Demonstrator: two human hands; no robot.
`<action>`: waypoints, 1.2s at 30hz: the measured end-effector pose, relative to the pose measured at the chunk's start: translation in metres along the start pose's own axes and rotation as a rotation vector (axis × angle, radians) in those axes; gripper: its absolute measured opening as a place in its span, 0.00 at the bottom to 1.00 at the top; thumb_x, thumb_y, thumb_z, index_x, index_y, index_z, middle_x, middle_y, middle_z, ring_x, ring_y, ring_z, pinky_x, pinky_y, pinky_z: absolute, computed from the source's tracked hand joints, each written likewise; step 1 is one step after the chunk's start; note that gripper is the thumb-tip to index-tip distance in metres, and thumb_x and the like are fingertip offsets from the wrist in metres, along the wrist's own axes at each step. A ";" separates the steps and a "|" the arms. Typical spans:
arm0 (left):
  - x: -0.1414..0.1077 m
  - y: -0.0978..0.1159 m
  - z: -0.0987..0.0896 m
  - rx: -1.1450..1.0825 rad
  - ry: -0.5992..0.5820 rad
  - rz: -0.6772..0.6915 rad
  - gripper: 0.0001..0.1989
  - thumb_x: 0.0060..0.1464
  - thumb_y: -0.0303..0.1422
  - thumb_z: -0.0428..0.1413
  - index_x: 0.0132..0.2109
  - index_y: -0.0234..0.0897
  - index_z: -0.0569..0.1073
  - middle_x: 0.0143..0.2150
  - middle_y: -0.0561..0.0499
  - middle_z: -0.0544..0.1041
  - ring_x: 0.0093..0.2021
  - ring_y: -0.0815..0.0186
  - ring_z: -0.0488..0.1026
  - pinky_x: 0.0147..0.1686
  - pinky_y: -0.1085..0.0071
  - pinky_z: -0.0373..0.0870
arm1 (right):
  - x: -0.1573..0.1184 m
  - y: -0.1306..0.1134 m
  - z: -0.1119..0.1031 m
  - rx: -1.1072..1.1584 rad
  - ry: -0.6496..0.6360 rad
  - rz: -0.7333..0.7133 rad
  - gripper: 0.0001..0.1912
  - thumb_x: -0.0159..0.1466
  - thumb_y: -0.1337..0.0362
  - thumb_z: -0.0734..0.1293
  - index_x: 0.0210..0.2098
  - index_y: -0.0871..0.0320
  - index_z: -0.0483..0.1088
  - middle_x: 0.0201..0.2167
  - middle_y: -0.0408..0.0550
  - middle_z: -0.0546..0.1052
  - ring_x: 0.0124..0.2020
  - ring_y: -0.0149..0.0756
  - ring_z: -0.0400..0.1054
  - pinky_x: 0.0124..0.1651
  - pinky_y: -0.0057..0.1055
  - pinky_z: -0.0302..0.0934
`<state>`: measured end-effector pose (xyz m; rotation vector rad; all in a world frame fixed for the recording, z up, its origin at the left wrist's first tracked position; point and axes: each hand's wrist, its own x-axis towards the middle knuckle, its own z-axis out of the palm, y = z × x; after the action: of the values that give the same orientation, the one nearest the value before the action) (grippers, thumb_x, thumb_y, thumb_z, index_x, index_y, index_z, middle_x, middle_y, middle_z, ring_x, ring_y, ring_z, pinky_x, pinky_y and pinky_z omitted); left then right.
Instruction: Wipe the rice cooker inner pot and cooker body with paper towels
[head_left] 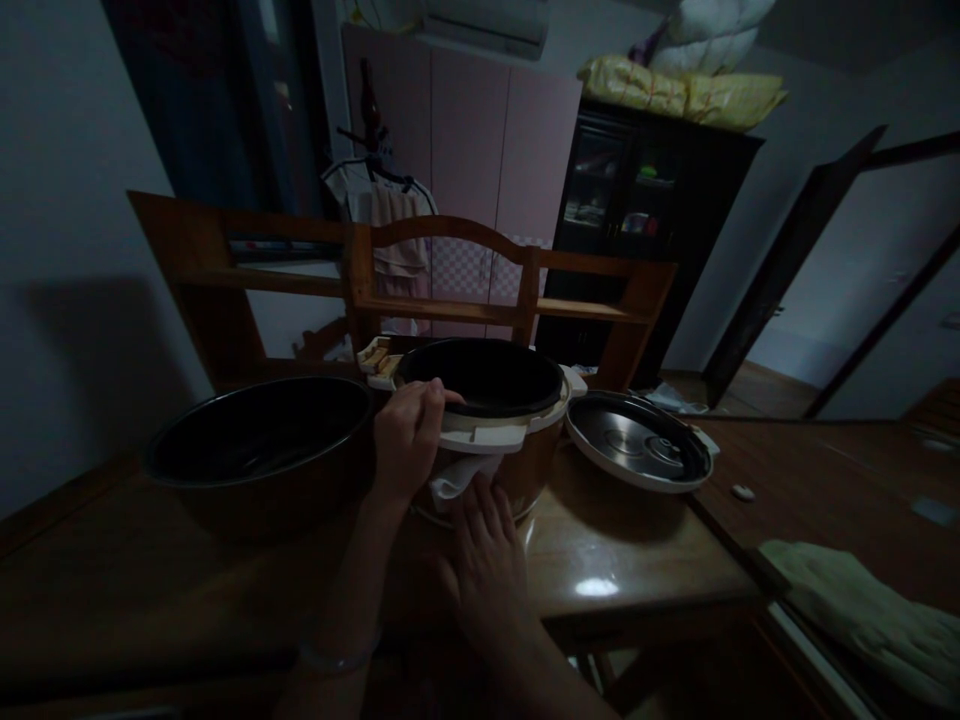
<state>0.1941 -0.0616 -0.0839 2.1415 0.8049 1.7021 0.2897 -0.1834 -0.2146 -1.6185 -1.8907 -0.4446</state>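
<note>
A rice cooker [536, 470] stands on the wooden table in the middle, its top uncovered and its dark inside showing. My left hand [409, 430] is closed at its near left rim, one finger reaching over the edge. Lower down, my right hand [487, 535] presses a white cloth [459, 476] against the cooker's front, fingers stretched upward over it; part of the cloth is hidden. A wide dark inner pot [262, 490] sits left of the cooker. To its right lies a round lid [637, 440], metal inner face up.
A wooden shelf rack [442, 311] rises behind the cooker. Beyond it stand a pink wardrobe [465, 140] and a dark cabinet [645, 220]. A pale green cloth [862, 610] and a small white object [742, 493] lie to the right.
</note>
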 end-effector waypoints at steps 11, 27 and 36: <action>0.000 0.000 0.000 -0.001 -0.007 0.003 0.23 0.68 0.39 0.42 0.38 0.39 0.81 0.39 0.49 0.81 0.42 0.64 0.75 0.50 0.68 0.65 | -0.011 0.028 -0.015 -0.040 -0.110 -0.173 0.38 0.70 0.47 0.61 0.72 0.56 0.46 0.71 0.45 0.56 0.72 0.39 0.46 0.74 0.44 0.38; 0.001 -0.001 -0.001 -0.014 -0.012 0.016 0.22 0.68 0.38 0.43 0.38 0.39 0.81 0.39 0.49 0.81 0.42 0.64 0.75 0.49 0.68 0.65 | -0.045 0.059 -0.028 -0.190 -0.134 -0.214 0.44 0.66 0.41 0.63 0.72 0.57 0.47 0.71 0.45 0.56 0.72 0.43 0.47 0.74 0.45 0.38; 0.001 -0.001 -0.002 -0.016 -0.029 0.023 0.23 0.69 0.38 0.42 0.39 0.39 0.81 0.38 0.49 0.80 0.42 0.63 0.75 0.49 0.67 0.65 | -0.047 0.095 -0.027 -0.282 -0.042 -0.047 0.40 0.66 0.46 0.66 0.67 0.67 0.57 0.68 0.63 0.59 0.71 0.55 0.46 0.70 0.56 0.49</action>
<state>0.1923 -0.0601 -0.0831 2.1674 0.7600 1.6792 0.3917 -0.2167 -0.2366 -1.7751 -1.9706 -0.7299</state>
